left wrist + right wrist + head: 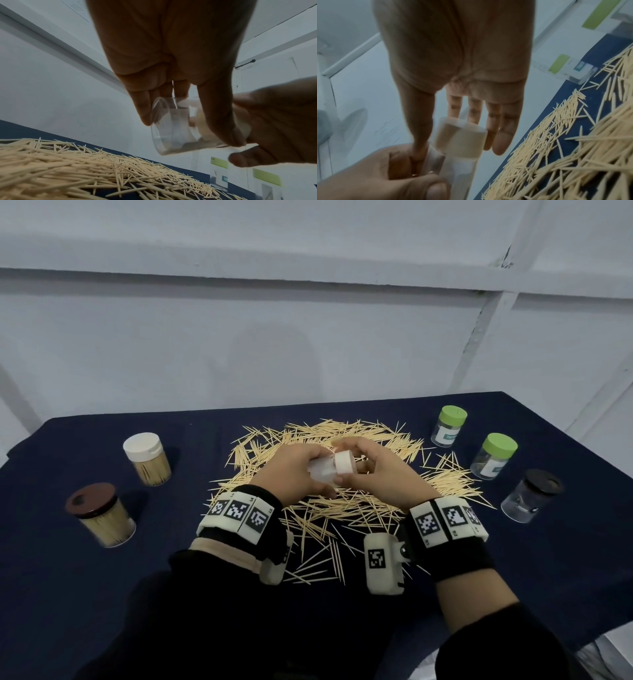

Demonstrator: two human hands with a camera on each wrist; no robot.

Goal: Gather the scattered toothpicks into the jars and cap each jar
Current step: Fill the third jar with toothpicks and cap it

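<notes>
A small clear jar [323, 472] with a whitish cap [344, 463] is held tilted on its side above the toothpick pile [342, 508]. My left hand [301, 470] grips the jar's body; in the left wrist view its fingers and thumb [223, 121] wrap the clear jar [171, 128], which looks empty. My right hand [370, 470] holds the cap between thumb and fingers. The right wrist view shows the blurred cap [460, 139] on the jar's mouth, with the thumb on one side and the fingers [503, 128] behind it. Toothpicks [573, 162] lie scattered across the dark blue cloth.
At the left stand a white-capped jar [147, 458] and a brown-lidded jar [102, 515], both full of toothpicks. At the right stand two green-lidded jars [449, 426] [495, 457] and a black-lidded jar [529, 496]. The table [68, 594] ends near a white wall.
</notes>
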